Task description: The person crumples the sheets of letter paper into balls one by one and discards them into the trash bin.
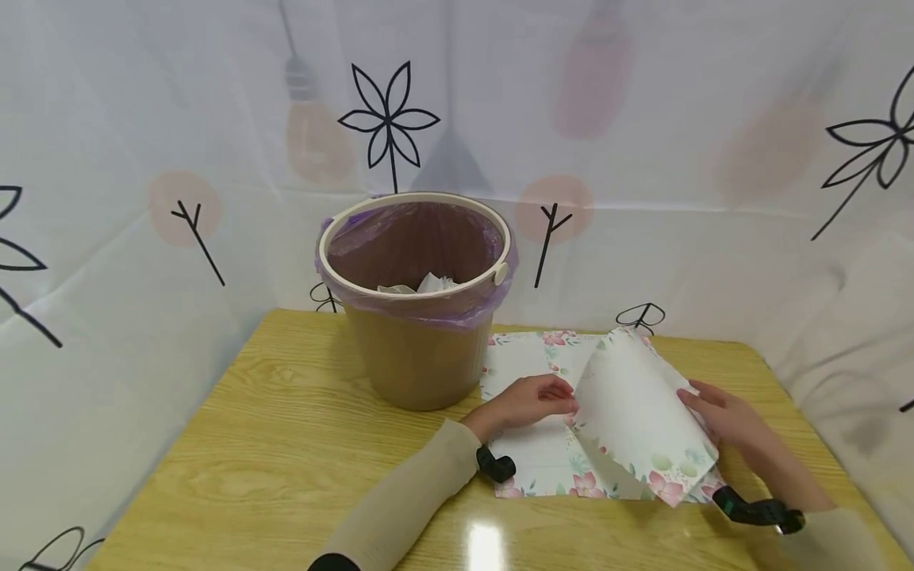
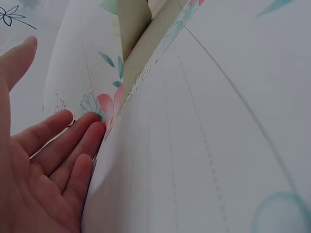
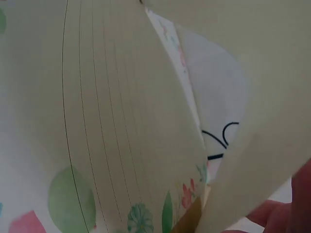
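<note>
Nearest is the left sleeve (image 1: 400,500); I see the left hand (image 1: 531,403), fingers relaxed, beside the raised floral sheet (image 1: 635,412), which the right hand (image 1: 728,416) pinches, probably to hold it above the paper (image 1: 535,452) on the table (image 1: 286,444).

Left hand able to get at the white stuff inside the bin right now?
Probably yes, from above: the bin has no lid on, though its wall stands between the left hand and the white stuff.
</note>
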Motion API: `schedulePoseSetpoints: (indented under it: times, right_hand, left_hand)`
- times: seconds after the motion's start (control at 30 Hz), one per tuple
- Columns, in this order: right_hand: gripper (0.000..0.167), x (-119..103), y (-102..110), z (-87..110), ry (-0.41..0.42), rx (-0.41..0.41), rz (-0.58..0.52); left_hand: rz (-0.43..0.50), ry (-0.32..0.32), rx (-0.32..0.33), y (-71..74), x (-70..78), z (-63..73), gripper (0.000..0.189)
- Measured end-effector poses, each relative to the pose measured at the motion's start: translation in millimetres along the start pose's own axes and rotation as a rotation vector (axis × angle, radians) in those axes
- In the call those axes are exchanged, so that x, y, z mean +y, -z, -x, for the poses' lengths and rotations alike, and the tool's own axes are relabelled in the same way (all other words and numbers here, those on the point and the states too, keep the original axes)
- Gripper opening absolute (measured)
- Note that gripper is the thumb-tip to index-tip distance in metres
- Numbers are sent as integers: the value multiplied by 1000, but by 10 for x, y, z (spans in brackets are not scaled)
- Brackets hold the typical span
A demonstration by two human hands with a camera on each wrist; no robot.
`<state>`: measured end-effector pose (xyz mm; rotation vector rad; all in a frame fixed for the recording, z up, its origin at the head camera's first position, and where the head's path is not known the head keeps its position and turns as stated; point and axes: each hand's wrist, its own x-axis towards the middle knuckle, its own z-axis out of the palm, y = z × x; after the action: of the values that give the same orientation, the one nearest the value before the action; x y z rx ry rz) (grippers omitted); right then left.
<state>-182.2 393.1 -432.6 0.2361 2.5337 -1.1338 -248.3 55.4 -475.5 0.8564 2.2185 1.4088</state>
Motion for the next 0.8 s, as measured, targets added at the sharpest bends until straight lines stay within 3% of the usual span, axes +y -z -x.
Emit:
schedulePoseSetpoints:
  times: [0.23,0.4,0.6,0.8]
  right_hand:
    - [84,-157,-228,101,143,-19,-131]
    - [80,-281,-368,146,192,-63,-224]
    - [79,-422,-542,201,227,-68,-256]
    - [79,-549,-720,229,271,-71,-255]
  left_hand:
    - [65,-4,-16,2,29,14,37]
    - [80,23,-18,24,74,45,45]
    - [104,58,-42,6,171,85,62]
    - [209,24,-66,-68,309,86,71]
